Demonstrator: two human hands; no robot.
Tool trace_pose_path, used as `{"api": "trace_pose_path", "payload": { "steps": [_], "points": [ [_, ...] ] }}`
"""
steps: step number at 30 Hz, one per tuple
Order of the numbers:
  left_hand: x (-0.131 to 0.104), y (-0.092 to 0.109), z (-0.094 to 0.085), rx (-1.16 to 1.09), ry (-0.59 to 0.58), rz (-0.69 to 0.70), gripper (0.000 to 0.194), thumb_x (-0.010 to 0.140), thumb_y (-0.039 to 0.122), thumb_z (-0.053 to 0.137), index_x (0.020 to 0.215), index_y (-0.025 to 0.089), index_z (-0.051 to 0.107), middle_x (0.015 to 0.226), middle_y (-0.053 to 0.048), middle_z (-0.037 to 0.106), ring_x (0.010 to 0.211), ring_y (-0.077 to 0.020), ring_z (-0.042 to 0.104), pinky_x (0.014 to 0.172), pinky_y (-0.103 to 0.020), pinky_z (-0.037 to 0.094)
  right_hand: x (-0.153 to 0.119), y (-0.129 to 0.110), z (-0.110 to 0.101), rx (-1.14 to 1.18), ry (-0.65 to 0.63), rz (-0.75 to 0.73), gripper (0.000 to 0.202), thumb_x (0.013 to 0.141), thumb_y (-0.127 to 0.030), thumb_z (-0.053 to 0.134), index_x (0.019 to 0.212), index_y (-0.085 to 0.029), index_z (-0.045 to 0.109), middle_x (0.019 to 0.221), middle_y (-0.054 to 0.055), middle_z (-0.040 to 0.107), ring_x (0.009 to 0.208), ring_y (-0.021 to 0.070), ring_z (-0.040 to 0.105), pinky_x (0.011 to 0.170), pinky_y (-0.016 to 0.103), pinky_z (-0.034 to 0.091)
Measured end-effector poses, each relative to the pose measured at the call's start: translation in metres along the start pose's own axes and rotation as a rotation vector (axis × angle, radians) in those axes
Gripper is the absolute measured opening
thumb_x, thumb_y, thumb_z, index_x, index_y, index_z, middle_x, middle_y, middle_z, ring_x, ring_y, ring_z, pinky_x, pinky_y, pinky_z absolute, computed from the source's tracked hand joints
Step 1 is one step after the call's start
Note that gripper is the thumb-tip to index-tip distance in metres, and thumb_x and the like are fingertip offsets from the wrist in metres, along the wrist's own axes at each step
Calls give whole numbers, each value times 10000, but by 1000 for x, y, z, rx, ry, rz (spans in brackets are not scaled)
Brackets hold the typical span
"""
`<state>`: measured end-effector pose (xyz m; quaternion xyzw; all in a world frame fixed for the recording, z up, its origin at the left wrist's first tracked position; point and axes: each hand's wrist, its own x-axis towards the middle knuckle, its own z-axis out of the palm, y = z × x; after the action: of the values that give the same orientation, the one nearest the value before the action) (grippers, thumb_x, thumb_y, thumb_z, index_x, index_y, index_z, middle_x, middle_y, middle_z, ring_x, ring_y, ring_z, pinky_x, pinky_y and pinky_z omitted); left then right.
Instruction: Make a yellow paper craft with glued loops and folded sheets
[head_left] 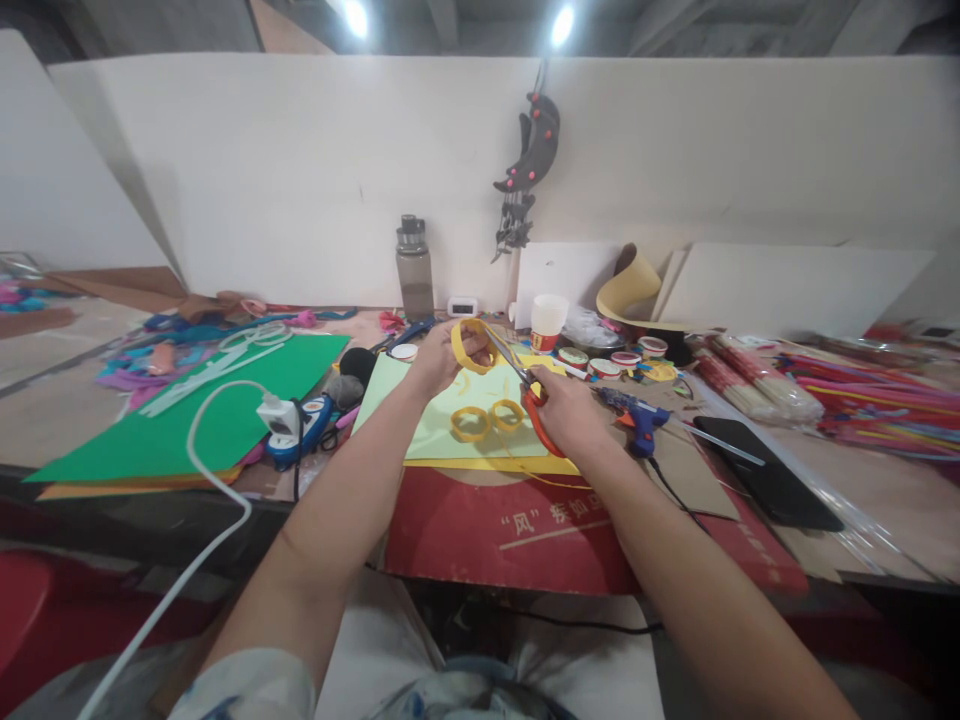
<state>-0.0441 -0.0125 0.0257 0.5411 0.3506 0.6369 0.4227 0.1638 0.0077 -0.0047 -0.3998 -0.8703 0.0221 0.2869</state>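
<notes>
My left hand point(437, 360) pinches a yellow ring point(459, 350) above the table. In my right hand point(559, 400) is a pair of scissors with red handles point(537, 415); their metal blades point up and left and reach the ring's right side. Below, two smaller yellow rings point(470, 424) lie side by side on a pale green sheet point(420, 425). A thin yellow strip point(551, 481) trails over the edge of the yellow sheet beneath. Whether the blades touch the ring is too small to tell.
A glue gun point(646, 425) and a black phone point(769, 472) lie at the right. Green sheets point(225, 420) and a power strip with a white plug point(281, 415) are at the left. Behind stand a grey bottle point(415, 270) and a paper cup point(548, 320).
</notes>
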Motion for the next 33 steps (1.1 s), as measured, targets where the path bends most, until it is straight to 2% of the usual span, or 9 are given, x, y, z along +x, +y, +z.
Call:
{"api": "trace_pose_path", "payload": {
  "steps": [8,15,21,29,33],
  "points": [
    [3,3,-4,33,129,68,400,669,398,831,845,138,583,576,22,604,486,-89,580,497,-189,455,-1,-3,-4,33,-71,46,272,875,-255,516,1101,-191,653,860,87,711,740,205,605,635,274,360],
    [-3,-3,9,79,21,54,466,659,503,817,820,135,580,610,-9,638,521,-126,615,530,-247,515,0,4,6,31,-18,-4,300,903,-288,470,1151,-178,598,935,96,668,790,209,586,680,287,382],
    [-1,-5,7,58,-13,44,471,645,502,828,790,130,578,594,-13,643,511,-122,612,517,-231,500,1,3,3,13,-33,17,282,902,-271,472,1124,-183,621,918,93,697,792,214,604,685,291,375],
    [-1,-3,6,34,-16,0,446,637,461,841,781,128,581,584,-5,632,504,-111,605,555,-236,517,1,-2,-2,-36,-72,42,291,891,-244,483,1131,-178,633,937,104,724,805,220,624,663,283,363],
    [-1,1,7,20,45,22,437,653,442,831,821,138,566,603,11,623,507,-109,607,529,-227,505,0,-4,-3,-41,-91,54,284,893,-243,478,1123,-185,634,933,108,729,808,222,627,657,280,355]
  ]
}}
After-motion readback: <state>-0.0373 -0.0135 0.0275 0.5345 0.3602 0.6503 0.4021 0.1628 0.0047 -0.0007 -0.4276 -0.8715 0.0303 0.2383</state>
